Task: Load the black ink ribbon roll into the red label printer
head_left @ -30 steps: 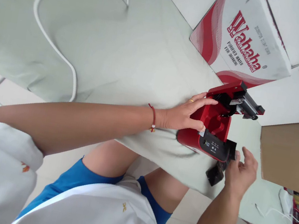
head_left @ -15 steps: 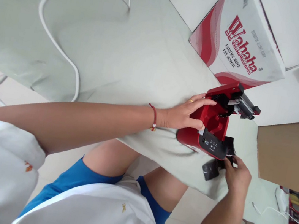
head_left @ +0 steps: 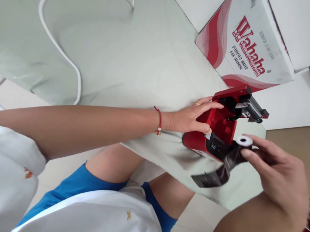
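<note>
A red thermal printer (head_left: 192, 142) stands on the cloth-covered table with its lid (head_left: 232, 93) raised and its paper bay exposed. My left hand (head_left: 186, 118) steadies it, thumb on the front edge and fingers spread along the far side. Between the thumb and fingers of my right hand (head_left: 282, 174) is a small paper roll (head_left: 245, 140) with a white end and a hole in its core. A loose dark strip (head_left: 212, 179) hangs from the roll, passing in front of the printer's black control panel (head_left: 218, 145) and partly hiding it.
Behind the printer stands a red-and-white Wahaha carton (head_left: 246, 40) against white boxes (head_left: 302, 98). A brown cardboard box (head_left: 292, 136) is at the right. On the left, a white cable (head_left: 53, 44) curves across the pale green tablecloth (head_left: 129, 55) and over its edge.
My right hand has lifted the dark paper roll from the table beside the printer up to the open bay's right side. My left hand stays on the printer.
</note>
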Tool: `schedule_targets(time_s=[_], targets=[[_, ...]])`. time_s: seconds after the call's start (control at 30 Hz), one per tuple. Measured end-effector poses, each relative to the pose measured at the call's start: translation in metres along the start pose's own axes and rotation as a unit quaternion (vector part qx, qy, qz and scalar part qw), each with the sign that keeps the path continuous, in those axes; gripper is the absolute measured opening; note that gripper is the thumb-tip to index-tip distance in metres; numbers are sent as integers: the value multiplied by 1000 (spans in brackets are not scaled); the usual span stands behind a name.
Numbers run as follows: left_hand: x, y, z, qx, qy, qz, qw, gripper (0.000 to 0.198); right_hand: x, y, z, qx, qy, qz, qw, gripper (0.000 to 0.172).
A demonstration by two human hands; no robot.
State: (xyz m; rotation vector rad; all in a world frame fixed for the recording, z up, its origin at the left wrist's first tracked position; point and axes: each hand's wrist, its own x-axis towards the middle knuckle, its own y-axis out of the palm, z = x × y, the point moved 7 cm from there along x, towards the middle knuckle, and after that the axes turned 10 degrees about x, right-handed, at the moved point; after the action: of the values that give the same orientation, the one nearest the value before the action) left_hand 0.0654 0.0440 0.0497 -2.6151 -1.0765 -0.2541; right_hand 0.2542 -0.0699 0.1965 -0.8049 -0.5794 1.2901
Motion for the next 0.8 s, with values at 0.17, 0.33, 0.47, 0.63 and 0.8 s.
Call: schedule_targets(time_s=[0.17, 0.33, 0.47, 0.63, 0.8], targets=[[0, 1, -1, -1, 11, 2, 1000, 90, 44, 46, 16, -94, 13, 56, 994, 49], [-1, 1, -1, -9, 12, 9, 1000, 91, 60, 74, 26, -142, -18, 144, 979, 40], [-1, 1, -2, -14, 12, 5, 1000, 90, 67, 89, 28, -158, -55, 204, 965, 29], [0, 1, -1, -4, 10, 3, 1000, 95, 74, 96, 30, -217, -108, 252, 937, 24], [0, 1, 0, -10, 17, 0, 1000, 96, 84, 103, 32, -286, -143, 287, 903, 24]])
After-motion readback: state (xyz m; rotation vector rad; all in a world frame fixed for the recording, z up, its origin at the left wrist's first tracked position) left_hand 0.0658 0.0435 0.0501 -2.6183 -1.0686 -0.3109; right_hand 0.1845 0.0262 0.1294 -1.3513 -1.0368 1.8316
